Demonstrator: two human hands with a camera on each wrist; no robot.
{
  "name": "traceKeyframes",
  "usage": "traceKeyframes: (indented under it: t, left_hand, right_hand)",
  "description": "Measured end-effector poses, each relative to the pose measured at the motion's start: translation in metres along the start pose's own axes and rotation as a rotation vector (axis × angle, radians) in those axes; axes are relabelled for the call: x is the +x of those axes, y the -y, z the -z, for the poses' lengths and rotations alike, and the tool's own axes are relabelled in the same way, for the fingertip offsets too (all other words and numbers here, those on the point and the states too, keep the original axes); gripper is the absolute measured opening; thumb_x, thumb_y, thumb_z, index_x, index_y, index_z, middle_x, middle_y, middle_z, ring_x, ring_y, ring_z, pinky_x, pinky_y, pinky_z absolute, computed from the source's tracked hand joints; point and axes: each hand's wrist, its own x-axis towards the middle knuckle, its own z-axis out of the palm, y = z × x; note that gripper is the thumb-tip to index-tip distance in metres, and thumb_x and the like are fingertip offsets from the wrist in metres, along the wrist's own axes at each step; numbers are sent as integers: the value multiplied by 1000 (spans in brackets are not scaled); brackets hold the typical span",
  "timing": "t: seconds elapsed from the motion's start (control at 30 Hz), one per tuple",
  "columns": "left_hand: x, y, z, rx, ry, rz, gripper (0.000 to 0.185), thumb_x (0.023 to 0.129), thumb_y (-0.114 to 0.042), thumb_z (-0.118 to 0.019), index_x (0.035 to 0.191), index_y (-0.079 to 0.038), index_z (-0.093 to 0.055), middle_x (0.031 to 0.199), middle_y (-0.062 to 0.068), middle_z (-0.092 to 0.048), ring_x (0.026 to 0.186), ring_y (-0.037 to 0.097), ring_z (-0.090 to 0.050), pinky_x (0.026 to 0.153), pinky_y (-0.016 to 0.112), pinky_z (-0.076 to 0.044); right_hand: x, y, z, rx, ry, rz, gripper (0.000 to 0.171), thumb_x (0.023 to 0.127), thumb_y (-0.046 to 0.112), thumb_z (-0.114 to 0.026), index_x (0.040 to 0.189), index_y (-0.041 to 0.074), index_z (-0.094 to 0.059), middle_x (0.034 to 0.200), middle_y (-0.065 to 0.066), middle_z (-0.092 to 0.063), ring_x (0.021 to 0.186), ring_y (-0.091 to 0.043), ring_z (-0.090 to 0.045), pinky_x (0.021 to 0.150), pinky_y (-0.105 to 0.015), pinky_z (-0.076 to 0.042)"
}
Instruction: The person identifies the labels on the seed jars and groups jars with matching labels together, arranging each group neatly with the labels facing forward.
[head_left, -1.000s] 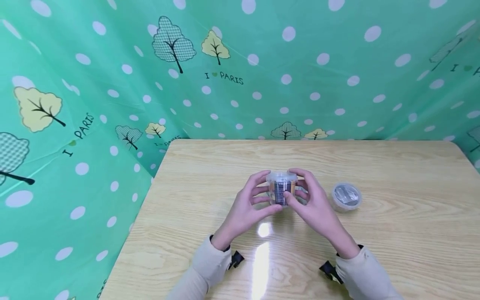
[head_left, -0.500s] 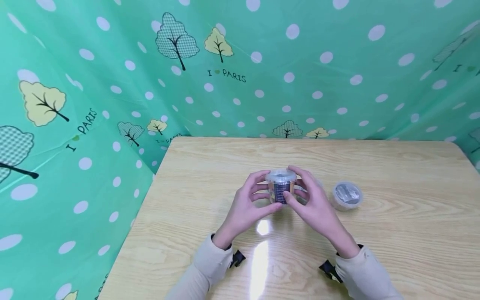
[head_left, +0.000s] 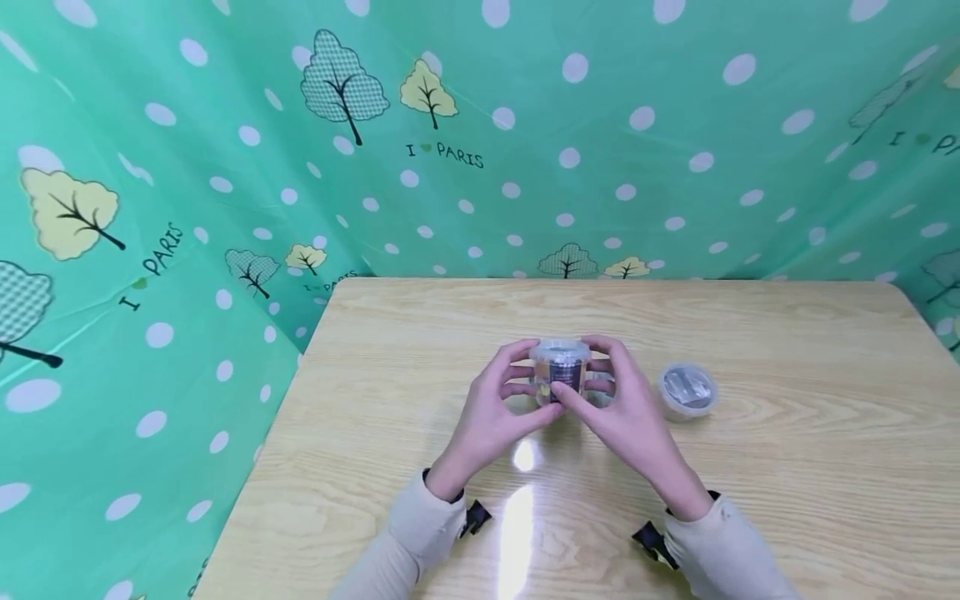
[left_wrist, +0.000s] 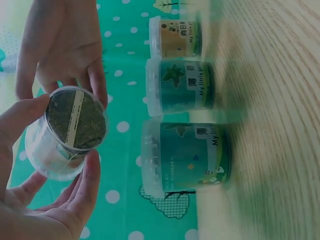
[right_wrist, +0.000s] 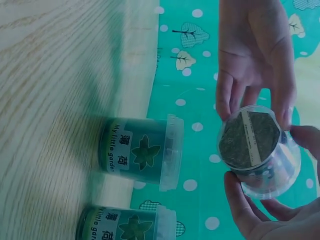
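- Green polka-dot cloth printed with trees backs a pale wooden table (head_left: 787, 433).
- Both hands hold a small clear cup (head_left: 559, 373) above the table's middle, lifted clear of the wood (its dark, packed underside faces the wrist cameras).
- Left hand (head_left: 491, 417) curls thumb and fingers round one side; right hand (head_left: 630, 417) grips the other, steadying it.
- A second lidded cup (head_left: 687, 390) stands near the right hand, apart from it.
- Labelled green cups (left_wrist: 187, 155) stand on the table.

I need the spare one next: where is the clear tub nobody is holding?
In the head view, the lidded clear tub sits on the wooden table, just right of the right hand.
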Motion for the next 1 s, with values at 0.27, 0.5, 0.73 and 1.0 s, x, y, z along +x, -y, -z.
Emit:
traceKeyframes:
  t: [0.27, 0.5, 0.73, 1.0]
  left_hand:
    - [-2, -5, 1, 27, -1, -9, 74, 79, -11, -84, 143, -18, -47, 138, 4, -52, 114, 20, -62, 89, 29, -59]
    - [-8, -2, 5, -7, 14, 43, 76, 82, -13, -82, 147, -14, -42, 134, 9, -57, 117, 23, -61, 94, 28, -57]
    - [-8, 4, 9, -117, 57, 124, 75, 84, -9, -79, 147, -16, -39, 131, 15, -59, 117, 28, -61, 97, 35, -56]
    - [-2, -1, 12, -94, 122, 141, 78, 87, -12, -76, 152, -16, -32, 135, 17, -56, 120, 28, -61, 98, 31, -55]
  right_hand:
    - [-1, 4, -1, 6, 0, -10, 65, 87, 23, -78, 139, 5, -44, 132, -16, -54, 114, -32, -62, 92, -40, -58]
    - [-3, 3, -3, 56, 31, -31, 63, 88, 20, -77, 140, 3, -45, 133, -19, -54, 116, -34, -61, 94, -38, -57]
    - [0, -1, -6, 126, 71, -35, 62, 90, 16, -75, 142, 3, -45, 133, -21, -55, 115, -36, -62, 94, -35, -57]
    - [4, -1, -6, 159, 68, -1, 58, 90, 10, -73, 140, 3, -46, 132, -21, -56, 115, -34, -62, 94, -30, -56]
